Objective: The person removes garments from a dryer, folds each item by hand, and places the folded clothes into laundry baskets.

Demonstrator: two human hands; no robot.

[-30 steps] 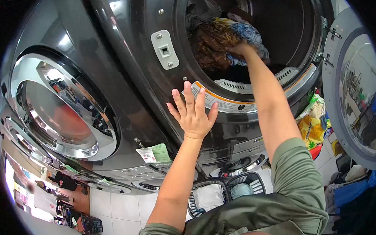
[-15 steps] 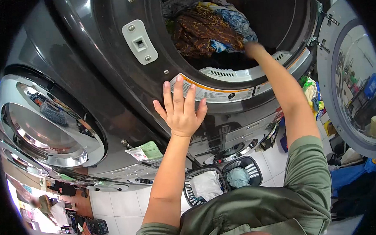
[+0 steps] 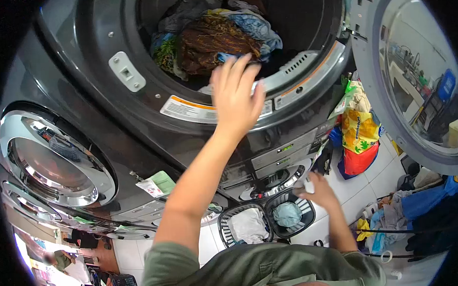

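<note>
My left hand (image 3: 236, 92) reaches up in front of the open dryer drum (image 3: 313, 19), its fingers stretched out and apart, holding nothing. Just beyond the fingertips lies a heap of laundry, with a brown patterned cloth (image 3: 218, 40) on top and a blue-and-white cloth (image 3: 258, 28) beside it. Lower down on the right, my right hand (image 3: 319, 193) hovers near a dark laundry basket (image 3: 308, 216) with a pale blue-green cloth (image 3: 287, 214) in it. Motion smears its fingers, so whether it holds anything is unclear.
The round dryer door (image 3: 373, 82) hangs wide open on the right. A second basket (image 3: 224, 234) holds white cloth (image 3: 248, 225). A yellow-and-red bag (image 3: 360, 138) stands by the machine, and piled clothes (image 3: 393, 218) lie at right. Another machine's door (image 3: 58, 154) is at left.
My left hand has lifted off the dryer's front rim and moved to the drum opening. My right hand has left the laundry and come down beside the baskets. The view has shifted.
</note>
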